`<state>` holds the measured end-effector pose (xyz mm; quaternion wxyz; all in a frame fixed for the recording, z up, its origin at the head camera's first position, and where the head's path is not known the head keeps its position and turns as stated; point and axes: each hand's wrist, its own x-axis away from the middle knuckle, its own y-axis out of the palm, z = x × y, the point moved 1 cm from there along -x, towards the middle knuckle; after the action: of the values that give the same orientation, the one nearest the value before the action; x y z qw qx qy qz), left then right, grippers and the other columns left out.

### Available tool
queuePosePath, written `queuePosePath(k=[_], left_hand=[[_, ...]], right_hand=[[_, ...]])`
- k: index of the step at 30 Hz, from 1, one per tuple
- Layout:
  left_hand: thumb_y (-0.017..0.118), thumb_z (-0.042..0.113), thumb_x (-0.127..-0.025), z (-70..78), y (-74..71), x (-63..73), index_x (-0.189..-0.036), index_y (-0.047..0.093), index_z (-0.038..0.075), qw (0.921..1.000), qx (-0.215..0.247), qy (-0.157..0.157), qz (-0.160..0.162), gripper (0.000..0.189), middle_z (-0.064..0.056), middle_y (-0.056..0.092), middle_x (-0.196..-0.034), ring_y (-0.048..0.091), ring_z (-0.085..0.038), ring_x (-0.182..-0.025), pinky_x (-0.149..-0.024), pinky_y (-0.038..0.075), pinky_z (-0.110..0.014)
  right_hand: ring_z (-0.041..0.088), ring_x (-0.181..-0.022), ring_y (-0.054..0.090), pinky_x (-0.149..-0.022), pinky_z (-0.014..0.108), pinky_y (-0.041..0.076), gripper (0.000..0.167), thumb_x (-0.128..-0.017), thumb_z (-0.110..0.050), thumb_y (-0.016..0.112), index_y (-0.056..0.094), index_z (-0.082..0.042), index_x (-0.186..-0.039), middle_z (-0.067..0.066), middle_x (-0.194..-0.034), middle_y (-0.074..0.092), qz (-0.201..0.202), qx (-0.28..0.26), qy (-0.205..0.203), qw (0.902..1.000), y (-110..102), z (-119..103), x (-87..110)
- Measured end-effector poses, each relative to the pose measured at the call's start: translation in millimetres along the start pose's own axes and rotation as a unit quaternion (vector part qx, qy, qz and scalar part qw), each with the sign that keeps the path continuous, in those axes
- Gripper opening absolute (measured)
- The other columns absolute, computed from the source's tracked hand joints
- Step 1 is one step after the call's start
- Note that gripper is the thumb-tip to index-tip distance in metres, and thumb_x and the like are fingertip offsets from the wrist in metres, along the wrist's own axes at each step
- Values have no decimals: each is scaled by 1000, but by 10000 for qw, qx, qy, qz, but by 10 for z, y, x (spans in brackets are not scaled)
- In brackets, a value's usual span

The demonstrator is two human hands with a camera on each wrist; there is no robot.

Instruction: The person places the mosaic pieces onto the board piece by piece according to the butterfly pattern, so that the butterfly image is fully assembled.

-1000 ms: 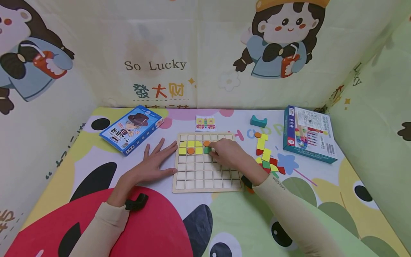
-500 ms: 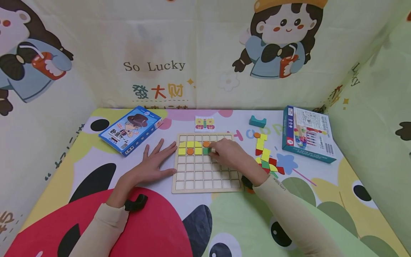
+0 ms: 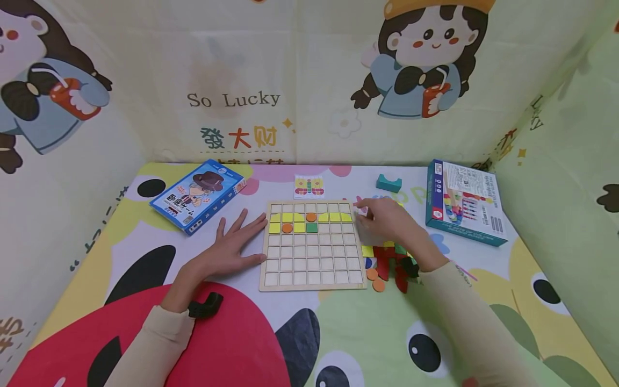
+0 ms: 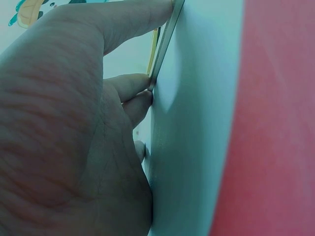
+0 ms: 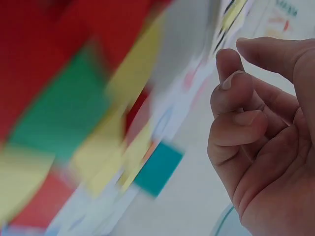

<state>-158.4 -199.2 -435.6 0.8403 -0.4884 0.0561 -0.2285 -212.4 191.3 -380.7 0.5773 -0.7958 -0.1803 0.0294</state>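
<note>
With the board steadied by the left hand, spread at its left edge, tiles at its right are best picked singly by the right hand, apparently empty and loosely curled nearby, and matched to the card beyond.

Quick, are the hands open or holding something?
Left hand: open, touching the edge of the wooden board.
Right hand: open, loosely curled, nothing seen in it.

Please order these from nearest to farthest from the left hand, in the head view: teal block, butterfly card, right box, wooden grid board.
From the left hand:
1. Wooden grid board: on its right, touched.
2. Butterfly card: just behind the board.
3. Teal block: farther right.
4. Right box: rightmost.
</note>
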Motion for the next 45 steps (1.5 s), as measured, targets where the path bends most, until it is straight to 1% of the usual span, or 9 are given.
queuePosePath(k=[4,7,10,14,17,22,33,41,45], left_hand=[[69,59,-91,1,-4,5,-170,26,25,10000,4,-17,-3,97,-4,21,-180,-6,-41,-168,-125,-18,-76],[69,59,-91,1,-6,9,-170,25,25,10000,11,-29,-1,97,-4,21,-180,-6,-41,-168,-125,-18,-75],[69,59,-91,1,-4,10,-170,25,25,10000,2,-20,6,97,-4,21,-180,-6,-41,-168,-125,-18,-76],[69,58,-91,2,0,8,-170,25,25,10000,-19,-12,9,97,-4,21,-180,-6,-41,-168,-125,-17,-76],[69,59,-91,4,1,7,-170,25,25,10000,-29,-20,11,96,-4,21,-180,-6,-41,-168,-125,-17,-76],[69,58,-91,8,-2,7,-170,26,25,10000,-28,-21,14,96,-4,21,-180,-5,-41,-168,-125,-18,-75],[69,58,-91,14,-1,8,-170,26,24,10000,-14,2,22,96,-5,22,-180,-5,-41,-168,-125,-17,-75],[70,57,-91,15,4,11,-170,26,23,10000,20,15,21,96,-5,22,-179,-5,-42,-168,-125,-17,-75],[70,57,-91,16,3,11,-170,26,24,10000,3,15,37,96,-5,22,-179,-4,-41,-168,-125,-17,-76]], right_hand=[[22,-80,66,-70,30,59,46,-102,-27,71,64,-5,-142,16,-104,77,75,-141,299,9994,-113,318,24],[25,-86,67,-71,31,59,46,-103,-26,69,63,-2,-142,20,-110,76,122,-147,555,9983,-173,497,57],[32,-95,68,-75,35,62,46,-103,-24,67,61,-1,-143,25,-118,74,134,-129,856,9962,-211,628,88],[39,-105,67,-83,45,62,48,-103,-22,65,59,2,-144,29,-124,70,121,-92,1037,9945,-239,738,112],[41,-106,66,-88,50,61,49,-103,-21,63,57,4,-144,31,-126,70,34,-66,1060,9943,-249,779,124],[43,-109,66,-90,52,61,46,-103,-18,61,59,5,-143,33,-128,68,-157,-13,1064,9942,-239,827,126],[41,-109,63,-87,47,61,45,-105,-19,60,59,6,-142,32,-131,66,-206,-63,1158,9930,-183,879,88],[40,-107,64,-85,45,61,45,-105,-19,60,58,7,-141,32,-129,67,-150,-38,1178,9929,-190,857,117],[38,-105,64,-82,41,59,45,-105,-20,60,57,6,-143,31,-129,67,-147,-57,1223,9924,-200,813,131]])
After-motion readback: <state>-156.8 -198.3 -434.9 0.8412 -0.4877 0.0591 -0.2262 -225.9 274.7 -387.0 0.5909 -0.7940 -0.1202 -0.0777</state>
